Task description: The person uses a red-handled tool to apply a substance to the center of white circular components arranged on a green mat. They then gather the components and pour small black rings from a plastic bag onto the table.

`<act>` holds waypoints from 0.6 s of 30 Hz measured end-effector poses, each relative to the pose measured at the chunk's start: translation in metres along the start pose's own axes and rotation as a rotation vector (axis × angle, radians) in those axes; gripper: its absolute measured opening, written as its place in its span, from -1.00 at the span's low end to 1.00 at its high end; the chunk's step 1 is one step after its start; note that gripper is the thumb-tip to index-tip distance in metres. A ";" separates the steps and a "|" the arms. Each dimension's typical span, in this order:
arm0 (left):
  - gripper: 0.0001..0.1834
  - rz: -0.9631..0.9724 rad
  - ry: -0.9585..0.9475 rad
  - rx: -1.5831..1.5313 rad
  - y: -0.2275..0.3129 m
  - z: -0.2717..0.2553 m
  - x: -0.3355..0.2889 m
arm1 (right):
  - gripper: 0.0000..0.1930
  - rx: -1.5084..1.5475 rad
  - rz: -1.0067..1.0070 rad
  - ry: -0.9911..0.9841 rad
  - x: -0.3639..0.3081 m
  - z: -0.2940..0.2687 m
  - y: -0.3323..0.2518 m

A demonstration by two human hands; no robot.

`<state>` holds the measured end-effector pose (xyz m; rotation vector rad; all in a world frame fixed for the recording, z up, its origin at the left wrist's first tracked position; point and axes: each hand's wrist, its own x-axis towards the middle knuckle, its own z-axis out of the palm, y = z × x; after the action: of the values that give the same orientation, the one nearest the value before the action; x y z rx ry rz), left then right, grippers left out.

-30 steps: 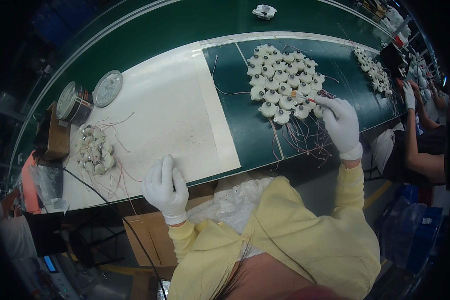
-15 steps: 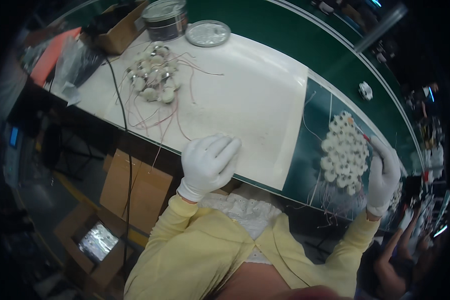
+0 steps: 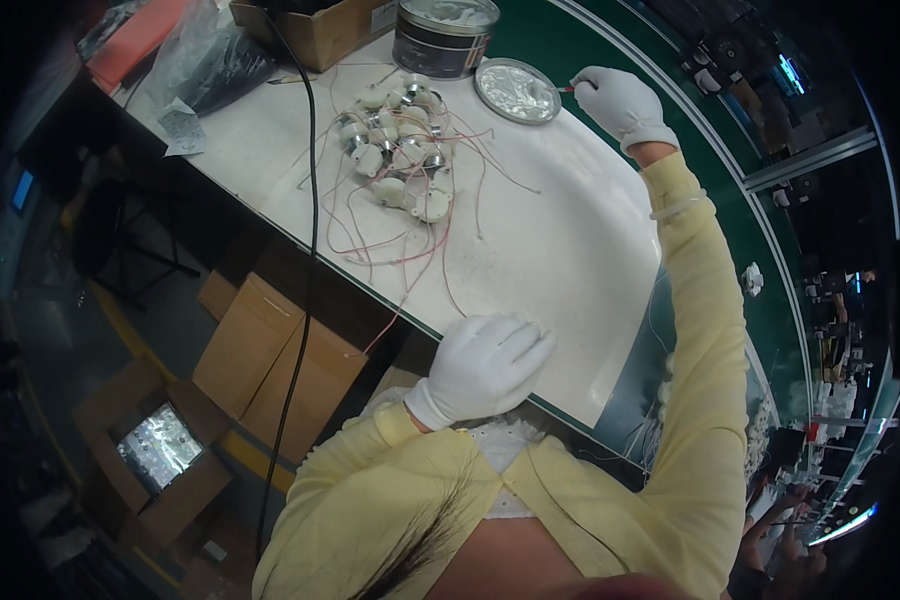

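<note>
The white table [image 3: 560, 230] has open room right of the wired parts [image 3: 407, 158], piled between its near and far edges. Well apart, the left hand [image 3: 485, 367] covers the near edge, grip unclear; the right hand [image 3: 618, 105], by the far-edge lid [image 3: 517, 90], pinches a thin tool [image 3: 567, 89].

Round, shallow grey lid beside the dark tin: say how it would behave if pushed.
The lid, low and wide, would probably slide flat rather than tip. It looks stiff, holding a round outline. The glossy whitish smear inside could make it slippery.
</note>
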<state>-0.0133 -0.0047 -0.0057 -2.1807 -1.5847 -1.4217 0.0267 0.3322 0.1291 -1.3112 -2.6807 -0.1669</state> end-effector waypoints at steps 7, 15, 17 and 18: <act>-0.66 0.027 0.013 -0.046 -0.005 -0.003 0.003 | -0.63 -0.066 0.083 -0.104 0.027 0.019 -0.014; -0.67 0.025 0.006 -0.053 -0.007 -0.005 0.002 | -0.64 -0.121 0.090 -0.169 0.032 0.015 -0.019; -0.68 0.030 0.014 -0.051 -0.007 -0.004 0.002 | -0.65 -0.114 0.101 -0.182 0.031 0.008 -0.018; -0.69 0.032 0.014 -0.051 -0.007 -0.005 0.002 | -0.66 -0.078 0.063 -0.181 0.031 0.005 -0.014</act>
<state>-0.0214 -0.0027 -0.0046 -2.2088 -1.5179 -1.4808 -0.0037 0.3480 0.1290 -1.5003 -2.8022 -0.1535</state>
